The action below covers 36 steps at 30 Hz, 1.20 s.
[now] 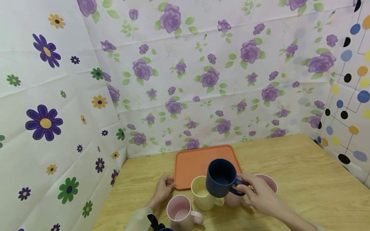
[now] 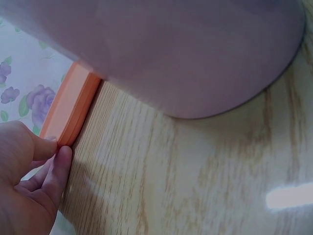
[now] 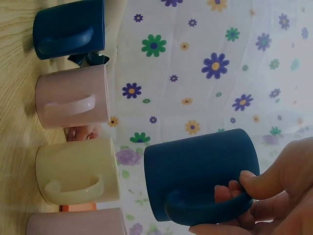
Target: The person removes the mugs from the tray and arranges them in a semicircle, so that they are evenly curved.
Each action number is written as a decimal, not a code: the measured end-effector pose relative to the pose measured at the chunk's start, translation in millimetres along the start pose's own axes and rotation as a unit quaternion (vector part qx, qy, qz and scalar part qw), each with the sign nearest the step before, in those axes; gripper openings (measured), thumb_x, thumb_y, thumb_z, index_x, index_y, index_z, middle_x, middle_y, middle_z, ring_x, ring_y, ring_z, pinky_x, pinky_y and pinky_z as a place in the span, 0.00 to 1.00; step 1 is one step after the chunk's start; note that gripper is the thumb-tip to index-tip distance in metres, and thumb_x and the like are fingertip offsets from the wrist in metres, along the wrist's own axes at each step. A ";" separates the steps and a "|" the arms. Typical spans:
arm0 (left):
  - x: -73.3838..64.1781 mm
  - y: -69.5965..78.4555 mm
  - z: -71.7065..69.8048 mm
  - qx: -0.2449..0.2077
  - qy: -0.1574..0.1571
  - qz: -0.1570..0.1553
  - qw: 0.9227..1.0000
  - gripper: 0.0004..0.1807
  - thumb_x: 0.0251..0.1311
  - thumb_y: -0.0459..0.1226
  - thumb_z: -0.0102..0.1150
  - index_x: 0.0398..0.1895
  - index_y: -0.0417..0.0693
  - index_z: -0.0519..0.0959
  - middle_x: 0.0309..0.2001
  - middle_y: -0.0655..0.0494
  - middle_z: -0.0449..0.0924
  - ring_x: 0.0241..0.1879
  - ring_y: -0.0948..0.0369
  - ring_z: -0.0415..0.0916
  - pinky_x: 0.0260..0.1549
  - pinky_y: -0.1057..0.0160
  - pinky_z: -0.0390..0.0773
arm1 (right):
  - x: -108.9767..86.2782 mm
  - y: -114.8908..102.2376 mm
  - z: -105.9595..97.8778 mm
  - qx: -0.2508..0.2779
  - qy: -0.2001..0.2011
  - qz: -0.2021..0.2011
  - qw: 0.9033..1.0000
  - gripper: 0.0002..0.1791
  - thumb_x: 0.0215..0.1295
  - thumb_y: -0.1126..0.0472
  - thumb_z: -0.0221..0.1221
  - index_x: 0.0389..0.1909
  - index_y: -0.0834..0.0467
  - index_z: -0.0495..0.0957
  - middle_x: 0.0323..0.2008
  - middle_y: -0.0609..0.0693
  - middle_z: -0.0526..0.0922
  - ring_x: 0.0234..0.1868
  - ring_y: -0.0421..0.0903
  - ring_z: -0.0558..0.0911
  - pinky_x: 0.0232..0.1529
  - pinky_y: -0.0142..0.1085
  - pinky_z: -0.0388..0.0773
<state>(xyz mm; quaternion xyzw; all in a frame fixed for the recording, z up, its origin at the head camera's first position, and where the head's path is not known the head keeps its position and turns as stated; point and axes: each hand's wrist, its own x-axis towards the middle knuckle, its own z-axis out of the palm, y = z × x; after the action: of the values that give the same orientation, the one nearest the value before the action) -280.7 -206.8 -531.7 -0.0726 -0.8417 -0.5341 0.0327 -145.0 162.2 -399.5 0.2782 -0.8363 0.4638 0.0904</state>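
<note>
My right hand [image 1: 257, 194] grips a dark blue mug [image 1: 221, 178] by its handle, lifted above the other mugs with its mouth tipped toward the head camera. In the right wrist view, the thumb and fingers close round the handle of that blue mug [image 3: 200, 171]. At the near left corner of an orange tray [image 1: 190, 163], my left hand [image 1: 163, 189] pinches the rim between thumb and fingers, as the left wrist view shows on the tray edge [image 2: 73, 107]. A yellow mug [image 1: 199, 192] stands just below the held mug, and a pink mug [image 1: 180, 211] stands nearest my left forearm.
Another pink mug [image 1: 232, 199] is partly hidden under the blue one. One more pink mug [image 1: 268, 183] stands behind my right hand. A second blue mug [image 3: 68, 29] ends the row. Flowered cloth [image 1: 173, 80] hangs behind the wooden table [image 1: 277, 157].
</note>
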 end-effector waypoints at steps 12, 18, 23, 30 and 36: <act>2.1 1.4 0.2 -0.010 0.003 0.003 1.000 0.11 0.58 0.23 0.58 0.43 0.23 0.73 0.35 0.33 0.80 0.32 0.54 0.81 0.30 0.67 0.84 | -34.8 23.5 -37.9 0.068 -0.062 0.075 0.993 0.09 0.74 0.58 0.48 0.36 0.57 0.72 0.34 0.49 0.76 0.36 0.39 0.77 0.30 0.33 0.72; 3.0 -0.1 0.3 -0.010 -0.001 -0.002 1.000 0.11 0.59 0.23 0.58 0.43 0.24 0.73 0.34 0.34 0.80 0.32 0.55 0.80 0.30 0.68 0.83 | -47.8 31.8 -53.1 0.103 -0.093 0.102 0.985 0.10 0.76 0.59 0.45 0.38 0.60 0.72 0.34 0.50 0.75 0.36 0.42 0.76 0.28 0.35 0.70; 2.4 -1.3 1.0 -0.006 -0.002 -0.012 1.000 0.11 0.59 0.23 0.58 0.43 0.25 0.73 0.34 0.37 0.80 0.31 0.58 0.79 0.30 0.70 0.82 | -63.4 41.8 -63.3 0.141 -0.113 0.102 0.978 0.10 0.76 0.64 0.42 0.40 0.63 0.71 0.33 0.51 0.74 0.34 0.45 0.74 0.26 0.36 0.68; 0.5 -0.6 1.9 -0.009 -0.005 -0.004 1.000 0.12 0.58 0.23 0.59 0.43 0.24 0.73 0.34 0.34 0.80 0.32 0.56 0.80 0.31 0.68 0.83 | -83.3 54.1 -76.6 0.119 -0.146 0.060 0.980 0.11 0.75 0.69 0.42 0.42 0.61 0.74 0.33 0.50 0.77 0.33 0.43 0.74 0.24 0.34 0.69; -0.2 0.3 0.7 0.002 -0.001 0.006 1.000 0.11 0.58 0.23 0.59 0.43 0.24 0.73 0.34 0.34 0.81 0.32 0.52 0.81 0.30 0.67 0.83 | -98.0 68.6 -84.1 0.132 -0.178 0.029 0.975 0.15 0.73 0.74 0.41 0.43 0.58 0.76 0.32 0.47 0.76 0.32 0.41 0.76 0.23 0.31 0.68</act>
<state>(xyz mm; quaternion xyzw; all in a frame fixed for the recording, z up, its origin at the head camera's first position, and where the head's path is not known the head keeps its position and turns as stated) -280.4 -206.0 -531.8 -0.0784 -0.8422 -0.5323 0.0350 -110.4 297.5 -442.8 0.3412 -0.7779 0.5157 -0.1115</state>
